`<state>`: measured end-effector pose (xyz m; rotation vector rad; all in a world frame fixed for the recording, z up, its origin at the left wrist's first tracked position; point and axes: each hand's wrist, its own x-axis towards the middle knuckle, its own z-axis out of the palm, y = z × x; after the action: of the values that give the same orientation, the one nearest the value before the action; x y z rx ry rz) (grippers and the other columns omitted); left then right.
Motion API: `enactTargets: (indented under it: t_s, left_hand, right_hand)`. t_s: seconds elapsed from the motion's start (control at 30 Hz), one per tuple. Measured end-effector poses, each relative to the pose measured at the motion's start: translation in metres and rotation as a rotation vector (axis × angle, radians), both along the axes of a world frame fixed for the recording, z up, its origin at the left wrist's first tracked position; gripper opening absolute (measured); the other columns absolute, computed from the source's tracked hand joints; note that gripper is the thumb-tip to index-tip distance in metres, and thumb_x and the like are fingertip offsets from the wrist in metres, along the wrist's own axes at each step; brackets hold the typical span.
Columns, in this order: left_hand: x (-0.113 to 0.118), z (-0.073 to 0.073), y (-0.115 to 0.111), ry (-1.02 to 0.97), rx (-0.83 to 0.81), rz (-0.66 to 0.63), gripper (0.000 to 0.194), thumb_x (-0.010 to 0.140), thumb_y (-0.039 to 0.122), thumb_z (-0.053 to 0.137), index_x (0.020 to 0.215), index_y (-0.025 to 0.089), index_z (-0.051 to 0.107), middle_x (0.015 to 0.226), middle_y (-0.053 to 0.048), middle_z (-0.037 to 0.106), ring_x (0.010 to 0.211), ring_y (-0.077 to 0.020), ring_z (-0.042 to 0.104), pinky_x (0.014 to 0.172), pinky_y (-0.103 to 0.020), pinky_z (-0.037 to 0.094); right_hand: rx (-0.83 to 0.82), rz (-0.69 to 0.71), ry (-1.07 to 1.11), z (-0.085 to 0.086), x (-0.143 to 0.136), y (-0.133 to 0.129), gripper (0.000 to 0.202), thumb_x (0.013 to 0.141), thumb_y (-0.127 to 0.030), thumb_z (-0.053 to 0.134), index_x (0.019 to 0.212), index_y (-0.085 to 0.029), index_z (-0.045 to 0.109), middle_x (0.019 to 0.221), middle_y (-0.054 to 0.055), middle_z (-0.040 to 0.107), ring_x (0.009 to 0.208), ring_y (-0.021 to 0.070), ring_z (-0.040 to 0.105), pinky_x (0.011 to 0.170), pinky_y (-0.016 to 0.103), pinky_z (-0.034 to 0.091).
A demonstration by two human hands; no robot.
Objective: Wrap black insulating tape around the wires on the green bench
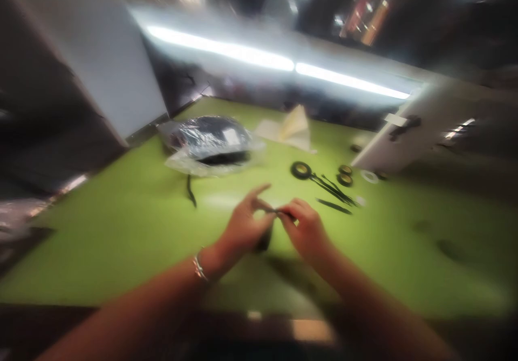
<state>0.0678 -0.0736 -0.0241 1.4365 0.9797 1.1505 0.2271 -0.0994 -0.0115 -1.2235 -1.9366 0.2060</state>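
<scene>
Near the middle of the green table, my left hand [247, 222] and my right hand [304, 223] meet at their fingertips. Both pinch a small dark strip [275, 211] between thumb and finger. The left index finger points up and away from the pinch. A dark piece [265, 238] hangs below the left fingers; its shape is blurred. To the right of the hands lie a black and yellow roll [301, 170], several thin dark strips [332, 189] and a separate dark strip [334, 206].
A clear plastic bag [214, 142] with dark contents lies at the back left of the green table [133, 226], a short black strap [191, 191] before it. Behind are folded papers [294, 128]. Smaller rolls [345, 176] and a white ring [369, 177] sit near the right panel [399, 134].
</scene>
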Motion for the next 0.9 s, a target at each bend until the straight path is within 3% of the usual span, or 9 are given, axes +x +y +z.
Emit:
enactTargets:
  t_s: [0.13, 0.33, 0.53, 0.63, 0.7, 0.9]
  left_hand:
    - [0.0, 0.005, -0.001, -0.025, -0.073, 0.007, 0.066, 0.073, 0.022, 0.069, 0.134, 0.018, 0.046, 0.086, -0.004, 0.067, 0.085, -0.0182, 0.061, 0.086, -0.033, 0.046]
    - [0.0, 0.003, 0.003, -0.206, -0.33, -0.14, 0.06, 0.066, 0.019, 0.074, 0.124, 0.013, 0.056, 0.089, -0.005, 0.065, 0.081, -0.0167, 0.061, 0.079, -0.03, 0.046]
    - [0.003, 0.0, 0.005, -0.408, -0.475, -0.172, 0.083, 0.062, 0.019, 0.079, 0.137, 0.019, 0.042, 0.098, -0.005, 0.068, 0.091, -0.0175, 0.062, 0.085, -0.031, 0.044]
    - [0.003, -0.003, 0.005, -0.371, -0.431, -0.228, 0.048, 0.064, 0.023, 0.078, 0.109, 0.013, 0.065, 0.09, -0.007, 0.07, 0.087, -0.0184, 0.062, 0.083, -0.03, 0.044]
    - [0.003, -0.005, 0.006, -0.294, -0.37, -0.219, 0.023, 0.067, 0.026, 0.076, 0.085, 0.012, 0.072, 0.082, -0.007, 0.07, 0.082, -0.0186, 0.062, 0.08, -0.03, 0.044]
    - [0.0, -0.01, 0.005, -0.173, -0.311, -0.124, 0.022, 0.07, 0.033, 0.073, 0.076, 0.012, 0.073, 0.072, -0.006, 0.069, 0.076, -0.0198, 0.062, 0.073, -0.03, 0.046]
  right_hand:
    - [-0.008, -0.034, 0.055, 0.001, -0.001, 0.0, 0.01, 0.082, -0.011, 0.058, 0.079, -0.02, 0.06, 0.073, 0.0, 0.058, 0.071, 0.0147, 0.053, 0.065, 0.028, 0.042]
    - [0.05, -0.047, 0.048, 0.001, -0.003, 0.0, 0.013, 0.081, -0.008, 0.056, 0.077, -0.02, 0.058, 0.073, 0.0, 0.056, 0.072, 0.0154, 0.052, 0.066, 0.029, 0.042]
    - [0.088, -0.049, 0.065, 0.001, -0.003, -0.001, 0.012, 0.084, -0.011, 0.056, 0.079, -0.021, 0.058, 0.072, 0.0, 0.054, 0.071, 0.0155, 0.051, 0.065, 0.029, 0.042]
    - [0.145, -0.062, 0.026, -0.001, -0.003, -0.001, 0.012, 0.084, -0.01, 0.055, 0.082, -0.021, 0.058, 0.074, 0.001, 0.054, 0.074, 0.0167, 0.051, 0.066, 0.03, 0.044]
    - [0.206, -0.069, -0.019, -0.003, -0.003, 0.0, 0.012, 0.085, -0.01, 0.055, 0.083, -0.021, 0.058, 0.075, 0.002, 0.054, 0.076, 0.0173, 0.05, 0.068, 0.031, 0.044]
    - [0.293, -0.09, -0.103, -0.004, -0.006, 0.0, 0.012, 0.087, -0.01, 0.053, 0.082, -0.02, 0.057, 0.074, 0.002, 0.051, 0.074, 0.0174, 0.047, 0.067, 0.032, 0.044]
